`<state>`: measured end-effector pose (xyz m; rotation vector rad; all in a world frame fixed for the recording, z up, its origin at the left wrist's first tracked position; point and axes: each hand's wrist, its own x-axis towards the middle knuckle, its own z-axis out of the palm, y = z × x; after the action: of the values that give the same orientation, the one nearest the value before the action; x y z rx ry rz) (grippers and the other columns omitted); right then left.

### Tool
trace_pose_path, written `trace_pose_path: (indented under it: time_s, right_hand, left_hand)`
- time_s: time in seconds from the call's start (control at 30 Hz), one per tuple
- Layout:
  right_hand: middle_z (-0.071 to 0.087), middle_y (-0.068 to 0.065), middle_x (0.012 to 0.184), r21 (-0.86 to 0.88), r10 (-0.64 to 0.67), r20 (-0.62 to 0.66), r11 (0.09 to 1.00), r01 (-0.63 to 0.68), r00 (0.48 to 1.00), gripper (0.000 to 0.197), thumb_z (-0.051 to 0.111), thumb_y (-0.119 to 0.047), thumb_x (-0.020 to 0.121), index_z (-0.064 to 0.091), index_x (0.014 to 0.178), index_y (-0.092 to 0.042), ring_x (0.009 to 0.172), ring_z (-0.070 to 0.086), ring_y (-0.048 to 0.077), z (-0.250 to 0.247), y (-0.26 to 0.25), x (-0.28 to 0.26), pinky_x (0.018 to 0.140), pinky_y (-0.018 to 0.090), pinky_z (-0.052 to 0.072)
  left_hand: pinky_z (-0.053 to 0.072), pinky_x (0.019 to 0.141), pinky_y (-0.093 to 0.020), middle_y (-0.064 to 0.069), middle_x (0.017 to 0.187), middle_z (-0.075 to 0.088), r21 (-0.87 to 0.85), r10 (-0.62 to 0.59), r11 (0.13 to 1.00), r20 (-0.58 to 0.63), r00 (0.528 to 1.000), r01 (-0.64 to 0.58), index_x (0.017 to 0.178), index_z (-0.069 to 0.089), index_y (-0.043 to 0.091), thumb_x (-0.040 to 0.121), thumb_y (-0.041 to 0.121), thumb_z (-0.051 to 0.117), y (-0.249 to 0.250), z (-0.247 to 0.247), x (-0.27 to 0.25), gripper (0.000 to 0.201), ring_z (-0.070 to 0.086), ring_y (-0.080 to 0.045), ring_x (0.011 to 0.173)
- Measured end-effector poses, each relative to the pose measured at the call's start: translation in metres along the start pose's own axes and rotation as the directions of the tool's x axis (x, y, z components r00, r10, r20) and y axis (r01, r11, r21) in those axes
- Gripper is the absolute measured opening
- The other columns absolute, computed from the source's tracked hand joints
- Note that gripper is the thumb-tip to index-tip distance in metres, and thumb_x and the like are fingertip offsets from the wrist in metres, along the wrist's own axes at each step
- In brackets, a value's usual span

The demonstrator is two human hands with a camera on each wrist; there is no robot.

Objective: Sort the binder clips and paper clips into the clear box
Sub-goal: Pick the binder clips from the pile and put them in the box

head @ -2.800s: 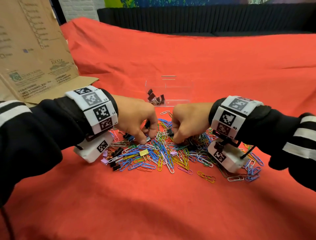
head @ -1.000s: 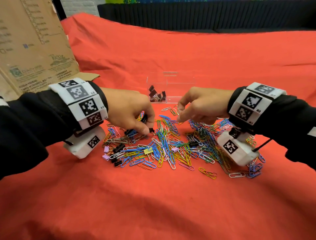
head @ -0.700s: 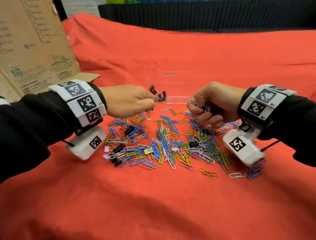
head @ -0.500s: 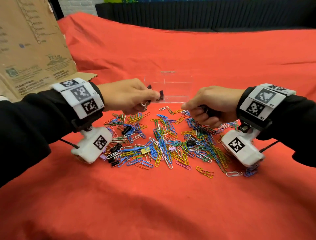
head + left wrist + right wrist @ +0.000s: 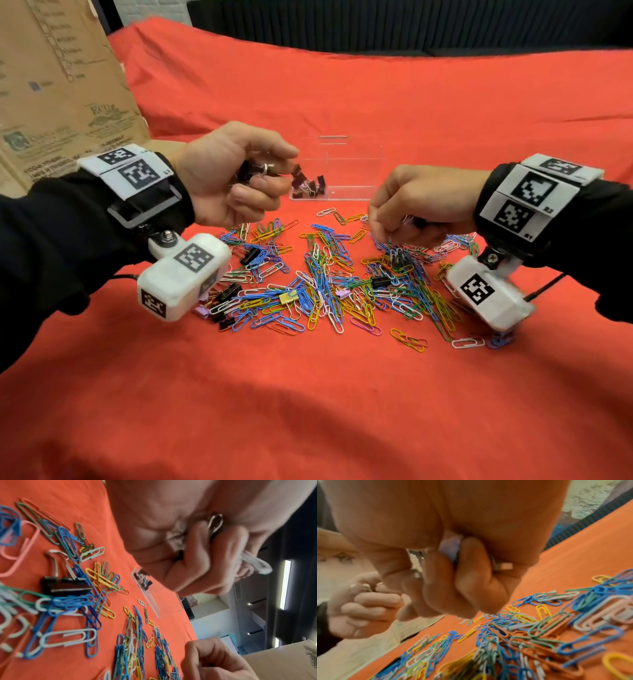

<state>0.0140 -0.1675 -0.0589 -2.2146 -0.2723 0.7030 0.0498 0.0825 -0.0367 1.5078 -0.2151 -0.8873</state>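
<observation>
It looked like an indoor office or lab room set up for recording — not a home kitchen or a shop. A red cloth (image 5: 376,102) covered the counter, with a printed cardboard box (image 5: 51,85) standing at the far left and a dark ribbed panel (image 5: 411,24) running along the far edge. The left wrist view showed strip ceiling lights (image 5: 285,584) and dark slatted walls — an institutional fit-out.

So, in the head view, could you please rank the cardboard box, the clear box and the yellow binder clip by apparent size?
1. cardboard box, though cropped and nearer.
2. clear box.
3. yellow binder clip, plainly smallest.
</observation>
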Motion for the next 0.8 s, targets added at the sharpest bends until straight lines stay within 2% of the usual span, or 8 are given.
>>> trace_pose_path:
  time_s: [0.13, 0.23, 0.4, 0.47, 0.5, 0.6, 0.7, 0.8]
  right_hand:
    - [0.033, 0.002, 0.046, -0.104, 0.010, -0.040, 0.995, -0.014, 0.999, 0.006, 0.066, -0.009, 0.086, 0.068, 0.086, -0.003, 0.041, 0.022, 0.013, 0.000, -0.003, 0.002, 0.047, 0.017, 0.019]
    - [0.041, 0.003, 0.048, -0.227, -0.022, -0.090, 0.974, 0.000, 0.996, 0.008, 0.074, -0.018, 0.084, 0.070, 0.082, -0.011, 0.038, 0.026, 0.016, -0.002, -0.007, 0.002, 0.043, 0.017, 0.025]
    - [0.052, -0.002, 0.051, -0.512, -0.035, -0.018, 0.858, 0.021, 0.999, 0.034, 0.084, -0.053, 0.066, 0.076, 0.080, -0.024, 0.047, 0.041, 0.020, 0.006, -0.009, 0.002, 0.051, 0.030, 0.039]
    - [0.056, -0.010, 0.047, -0.599, -0.048, -0.019, 0.800, 0.027, 0.999, 0.039, 0.085, -0.060, 0.059, 0.076, 0.077, -0.027, 0.045, 0.047, 0.010, 0.012, -0.009, 0.001, 0.054, 0.023, 0.042]
    - [0.056, -0.014, 0.045, -0.632, -0.064, -0.031, 0.774, 0.030, 0.997, 0.040, 0.085, -0.060, 0.058, 0.075, 0.077, -0.026, 0.042, 0.048, 0.003, 0.016, -0.009, 0.001, 0.050, 0.019, 0.042]
    - [0.056, -0.013, 0.044, -0.680, -0.108, -0.040, 0.732, 0.052, 0.993, 0.037, 0.088, -0.053, 0.059, 0.075, 0.077, -0.024, 0.041, 0.050, -0.004, 0.020, -0.009, 0.002, 0.038, 0.010, 0.034]
    - [0.057, -0.015, 0.043, -0.702, -0.132, -0.034, 0.709, 0.070, 0.991, 0.028, 0.086, -0.046, 0.066, 0.077, 0.079, -0.023, 0.042, 0.051, -0.006, 0.021, -0.012, 0.002, 0.038, 0.008, 0.034]
    - [0.059, -0.014, 0.048, -0.744, -0.197, -0.055, 0.662, 0.092, 0.979, 0.022, 0.080, -0.046, 0.072, 0.079, 0.082, -0.026, 0.049, 0.053, -0.010, 0.020, -0.015, 0.002, 0.042, 0.009, 0.035]
  left_hand:
    - [0.017, 0.029, -0.015, 0.003, 0.056, 0.033, 0.004, -0.012, 1.000, 0.030, 0.999, 0.012, 0.067, 0.046, 0.020, 0.090, 0.033, 0.046, -0.002, 0.001, -0.003, 0.027, 0.029, -0.004, 0.033]
    - [0.013, 0.029, -0.014, 0.004, 0.057, 0.032, 0.034, -0.026, 0.999, 0.021, 0.999, 0.025, 0.065, 0.050, 0.020, 0.090, 0.034, 0.047, -0.002, 0.000, -0.002, 0.029, 0.026, -0.003, 0.034]
    - [0.003, 0.043, -0.022, 0.004, 0.053, 0.016, 0.407, 0.033, 0.913, -0.013, 0.999, -0.024, 0.057, 0.039, 0.021, 0.083, 0.037, 0.067, -0.012, 0.000, 0.000, 0.042, 0.009, -0.012, 0.044]
    - [0.007, 0.044, -0.021, 0.005, 0.050, 0.021, 0.539, 0.034, 0.842, -0.019, 0.999, -0.018, 0.062, 0.041, 0.014, 0.078, 0.038, 0.075, -0.017, 0.001, -0.001, 0.044, 0.014, -0.011, 0.042]
    - [0.010, 0.043, -0.021, 0.005, 0.048, 0.025, 0.608, 0.022, 0.794, -0.021, 1.000, -0.005, 0.064, 0.046, 0.010, 0.075, 0.041, 0.075, -0.018, 0.003, -0.002, 0.044, 0.017, -0.012, 0.043]
    - [0.022, 0.047, -0.026, 0.002, 0.050, 0.034, 0.825, -0.012, 0.565, 0.001, 1.000, 0.006, 0.071, 0.065, 0.008, 0.071, 0.054, 0.080, -0.022, 0.007, -0.005, 0.048, 0.026, -0.017, 0.049]
    - [0.027, 0.053, -0.029, 0.003, 0.050, 0.036, 0.932, -0.046, 0.362, 0.013, 0.999, 0.005, 0.077, 0.075, 0.021, 0.069, 0.056, 0.080, -0.023, 0.014, -0.010, 0.037, 0.031, -0.015, 0.051]
    - [0.025, 0.048, -0.024, 0.000, 0.050, 0.037, 0.959, -0.055, 0.282, 0.025, 0.998, -0.008, 0.074, 0.076, 0.026, 0.063, 0.060, 0.079, -0.026, 0.020, -0.010, 0.037, 0.030, -0.014, 0.048]
